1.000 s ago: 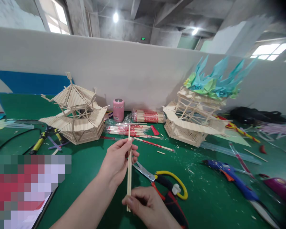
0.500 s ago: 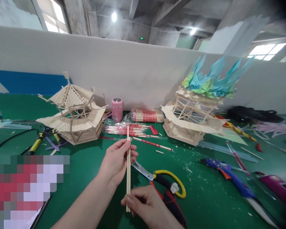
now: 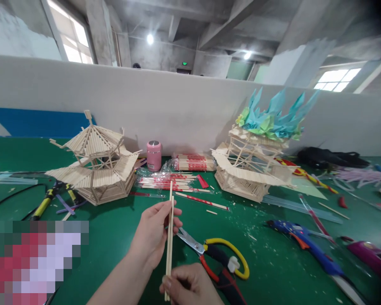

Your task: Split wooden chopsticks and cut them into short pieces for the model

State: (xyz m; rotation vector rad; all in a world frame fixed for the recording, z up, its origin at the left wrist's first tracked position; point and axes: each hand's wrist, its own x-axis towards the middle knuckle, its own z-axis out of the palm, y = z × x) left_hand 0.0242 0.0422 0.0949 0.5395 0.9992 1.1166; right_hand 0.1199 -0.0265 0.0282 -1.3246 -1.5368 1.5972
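Two pale wooden chopsticks [image 3: 169,245] stand side by side in front of me, one reaching higher than the other at the far end. My left hand [image 3: 155,231] is closed around their upper part, thumb on the near side. Near the lower ends, my right hand [image 3: 190,284] pinches the same pair between thumb and finger. Just right of the chopsticks lie scissors [image 3: 193,245] with yellow and red-black handles, blades partly behind my left fingers. Beyond my hands rest several paper-wrapped chopsticks [image 3: 168,181] and a fuller bundle [image 3: 195,162] in plastic.
A wooden stick pavilion [image 3: 95,169] stands left, another [image 3: 241,173] topped with blue folded paper stands right. Between them is a pink flask [image 3: 154,155]. A blue glue gun [image 3: 305,241] and a purple tool [image 3: 368,254] lie right; yellow-handled pliers [image 3: 43,205] lie left.
The view has tilted up slightly, so everything sits lower in the picture. Both hands keep their hold on the chopsticks, which lean a little more.
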